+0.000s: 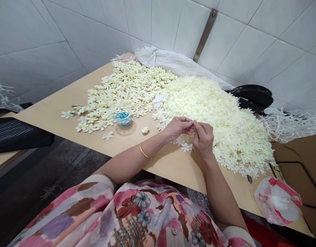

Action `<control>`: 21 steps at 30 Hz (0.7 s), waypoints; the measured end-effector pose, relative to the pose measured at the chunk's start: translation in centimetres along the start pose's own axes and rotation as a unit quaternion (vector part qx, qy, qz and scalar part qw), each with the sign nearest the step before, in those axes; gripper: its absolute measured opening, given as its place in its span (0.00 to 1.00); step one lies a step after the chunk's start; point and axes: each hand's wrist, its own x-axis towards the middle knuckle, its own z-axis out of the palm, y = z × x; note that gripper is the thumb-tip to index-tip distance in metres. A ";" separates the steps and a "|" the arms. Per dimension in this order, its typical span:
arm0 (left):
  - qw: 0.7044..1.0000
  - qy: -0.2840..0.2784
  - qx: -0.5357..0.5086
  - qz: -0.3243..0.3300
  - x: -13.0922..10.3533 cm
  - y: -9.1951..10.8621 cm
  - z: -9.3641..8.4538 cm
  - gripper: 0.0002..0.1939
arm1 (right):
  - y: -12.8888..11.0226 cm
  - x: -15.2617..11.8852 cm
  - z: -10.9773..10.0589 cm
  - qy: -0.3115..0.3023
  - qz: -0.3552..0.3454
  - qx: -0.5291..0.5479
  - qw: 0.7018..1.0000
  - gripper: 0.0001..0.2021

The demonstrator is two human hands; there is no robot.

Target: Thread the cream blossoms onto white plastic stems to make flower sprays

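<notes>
Head view: left grip [179,128] and right grip [204,139] both clenched to a fingertip pinch, tips meeting. Whatever sits between them is too small to tell.

To do this well, I'd say: keep the pinch light, since petals will likely crease. Let one grip steady, the other do the fine work. Work over bare desk [158,161], so a dropped piece shows up. Keep forearms off the near edge of the pile.

Flowers: big pile [211,99] just beyond the grips and spreading to their right, packed dense. Flatter spread [127,82] beyond and left, looser, single blooms readable. Pale cream-white petals, yellower toward the centres, look thin and artificial. One lone flower [108,135] well left of the grips. Small bunched bloom [145,130] nearer on that side, clear cup [123,118] with blue stuff past it.
</notes>
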 end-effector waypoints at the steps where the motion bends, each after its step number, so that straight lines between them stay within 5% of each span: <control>1: 1.000 0.000 0.003 0.001 0.0 0.0 0.0 0.05 | 0.0 0.0 0.0 0.000 0.011 0.010 1.000 0.19; 8: 0.995 0.035 0.080 0.042 -0.4 0.2 0.5 0.05 | -0.3 0.2 -0.4 0.022 0.071 0.036 0.997 0.14; 14: 0.981 0.076 0.165 0.064 -0.8 0.5 0.9 0.07 | -0.6 0.3 -0.7 0.038 -0.001 -0.025 0.999 0.15; 21: 0.980 0.036 0.189 0.057 -0.6 0.3 0.7 0.06 | -0.3 0.4 -0.5 -0.001 0.024 -0.013 1.000 0.12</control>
